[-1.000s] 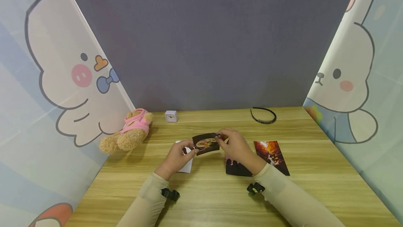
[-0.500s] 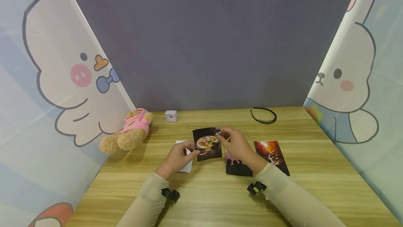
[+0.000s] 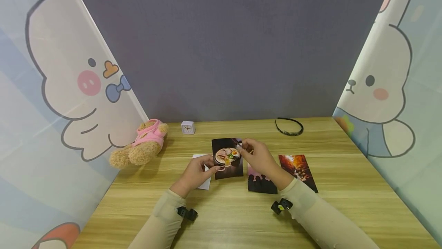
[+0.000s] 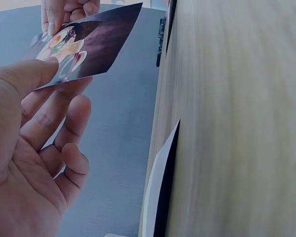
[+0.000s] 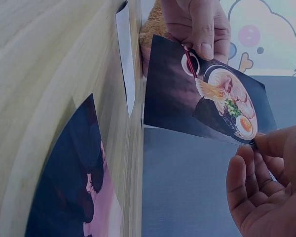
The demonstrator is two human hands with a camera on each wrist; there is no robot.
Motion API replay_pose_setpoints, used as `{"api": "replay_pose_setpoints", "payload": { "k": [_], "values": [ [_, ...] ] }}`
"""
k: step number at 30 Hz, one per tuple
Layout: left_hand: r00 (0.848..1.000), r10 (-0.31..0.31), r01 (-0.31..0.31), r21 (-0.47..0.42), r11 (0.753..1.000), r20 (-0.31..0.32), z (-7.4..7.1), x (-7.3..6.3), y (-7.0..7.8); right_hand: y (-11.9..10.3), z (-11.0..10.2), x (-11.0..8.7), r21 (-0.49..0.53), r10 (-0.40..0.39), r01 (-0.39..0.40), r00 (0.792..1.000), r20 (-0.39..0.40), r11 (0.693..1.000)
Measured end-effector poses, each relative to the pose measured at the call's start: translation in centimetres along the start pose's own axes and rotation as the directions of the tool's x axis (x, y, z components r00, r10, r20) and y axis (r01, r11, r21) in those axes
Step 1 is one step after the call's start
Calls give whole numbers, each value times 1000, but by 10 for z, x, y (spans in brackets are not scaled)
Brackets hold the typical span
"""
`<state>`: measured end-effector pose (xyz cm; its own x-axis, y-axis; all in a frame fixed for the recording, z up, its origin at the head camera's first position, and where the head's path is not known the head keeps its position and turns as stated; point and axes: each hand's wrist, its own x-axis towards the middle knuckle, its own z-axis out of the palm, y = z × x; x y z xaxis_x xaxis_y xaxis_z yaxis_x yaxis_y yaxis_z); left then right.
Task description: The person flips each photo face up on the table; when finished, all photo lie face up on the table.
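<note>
A dark photo print of a ramen bowl (image 3: 228, 158) is held up above the table between both hands, its picture side toward the head camera. My left hand (image 3: 196, 172) pinches its left edge between thumb and fingers. At its right edge, my right hand (image 3: 259, 160) pinches it the same way. In the right wrist view the ramen photo (image 5: 207, 94) shows noodles, a halved egg and red chopsticks. Beneath my left hand lies a white sheet (image 3: 206, 183), partly hidden. A pink and black photo (image 3: 261, 184) lies partly under my right hand.
A photo in red and orange tones (image 3: 297, 170) lies right of my right hand. Toward the back are a small white clock (image 3: 188, 127) and a black headband (image 3: 291, 132). A teddy bear in pink (image 3: 145, 143) lies at the left, by the printed side wall.
The ramen photo has tilted up from a flattened, foreshortened angle, so its picture now faces the head camera more fully. Both hands keep their pinch and have barely shifted.
</note>
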<state>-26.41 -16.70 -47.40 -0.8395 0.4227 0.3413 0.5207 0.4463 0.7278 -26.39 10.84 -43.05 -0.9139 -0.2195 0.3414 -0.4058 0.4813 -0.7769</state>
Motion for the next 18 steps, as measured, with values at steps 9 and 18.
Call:
{"api": "replay_pose_setpoints", "payload": {
  "k": [9,18],
  "values": [
    [1000,8,-8,-21,1000,-23,0,-1,-2,0,-1,-1,21,-14,14,1000,6,1000],
    [999,18,-19,-16,1000,-40,-1,-1,0,0,-1,0,26,-5,5,1000,11,1000]
  ]
}}
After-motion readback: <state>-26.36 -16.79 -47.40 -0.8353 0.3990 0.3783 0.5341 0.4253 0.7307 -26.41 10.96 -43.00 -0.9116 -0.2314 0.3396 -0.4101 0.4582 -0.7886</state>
